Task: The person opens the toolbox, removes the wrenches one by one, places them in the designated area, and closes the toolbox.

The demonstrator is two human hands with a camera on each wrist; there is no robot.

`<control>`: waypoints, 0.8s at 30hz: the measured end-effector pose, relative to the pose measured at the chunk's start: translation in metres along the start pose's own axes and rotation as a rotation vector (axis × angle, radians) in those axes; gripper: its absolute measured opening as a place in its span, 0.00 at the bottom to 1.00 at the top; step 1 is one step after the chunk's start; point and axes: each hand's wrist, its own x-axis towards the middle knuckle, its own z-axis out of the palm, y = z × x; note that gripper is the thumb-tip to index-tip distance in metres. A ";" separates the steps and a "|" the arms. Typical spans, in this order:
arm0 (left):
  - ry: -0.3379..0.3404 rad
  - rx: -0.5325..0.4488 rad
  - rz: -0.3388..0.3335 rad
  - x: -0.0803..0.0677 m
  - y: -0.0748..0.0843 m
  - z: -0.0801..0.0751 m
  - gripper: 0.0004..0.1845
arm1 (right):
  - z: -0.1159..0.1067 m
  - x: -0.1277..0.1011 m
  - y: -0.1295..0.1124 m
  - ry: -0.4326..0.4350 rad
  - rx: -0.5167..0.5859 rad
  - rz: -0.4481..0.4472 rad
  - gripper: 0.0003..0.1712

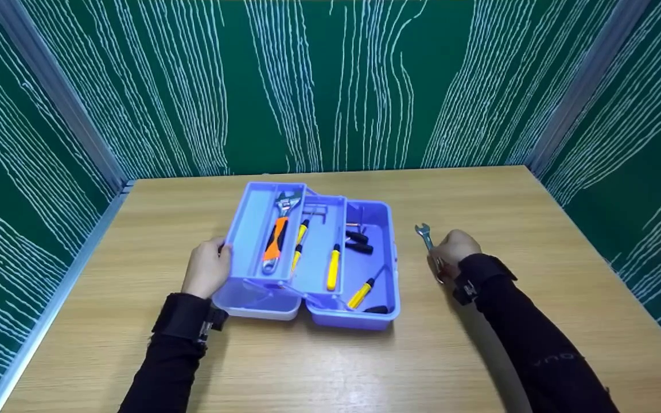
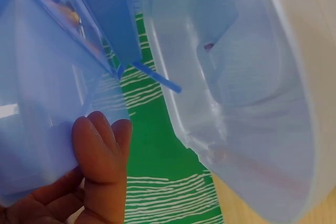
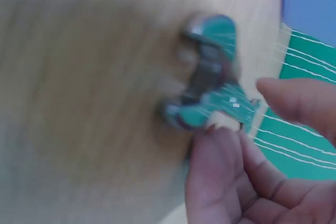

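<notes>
1. The purple toolbox (image 1: 365, 269) is sitting open on the wooden worktop (image 1: 330, 355), nearer the far edge than the near one and slightly towards the left edge, with its upper trays fanned out to the left

2. The left hand (image 1: 207, 268) is resting against the outer wall of the leftmost tray (image 1: 253, 229), fingers straight and laid flat on the translucent plastic; the left wrist view is showing the fingertips (image 2: 102, 140) pressing on that wall, gripping nothing

3. The right hand (image 1: 452, 249) is lying on the worktop just to the right of the toolbox, fingers curled and pinching the shaft of a small open-ended spanner (image 1: 425, 235)

4. The spanner's open head is pointing towards the far edge and sticking out past the fingers; its shaft is mostly hidden under the hand

5. In the right wrist view the spanner (image 3: 210, 72) is appearing blurred, its head close to the wood, with the fingertips (image 3: 220, 150) closing on the shaft; whether the head is touching the worktop cannot be told

6. An adjustable wrench with an orange grip (image 1: 276, 241) is lying lengthwise in the leftmost tray

7. Yellow-handled screwdrivers (image 1: 333, 267) are lying in the middle tray and in the base

8. Black-handled tools (image 1: 359, 244) are sitting in the base towards its far end
</notes>
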 end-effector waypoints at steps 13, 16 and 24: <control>-0.017 -0.018 -0.019 0.000 0.001 0.000 0.17 | 0.026 -0.026 -0.042 0.035 0.389 -0.234 0.35; -0.023 -0.027 -0.026 0.000 0.001 0.000 0.18 | 0.037 -0.031 -0.046 0.048 0.382 -0.253 0.36; -0.026 -0.032 -0.030 0.000 0.002 -0.001 0.19 | 0.059 -0.045 -0.053 0.014 0.393 -0.274 0.34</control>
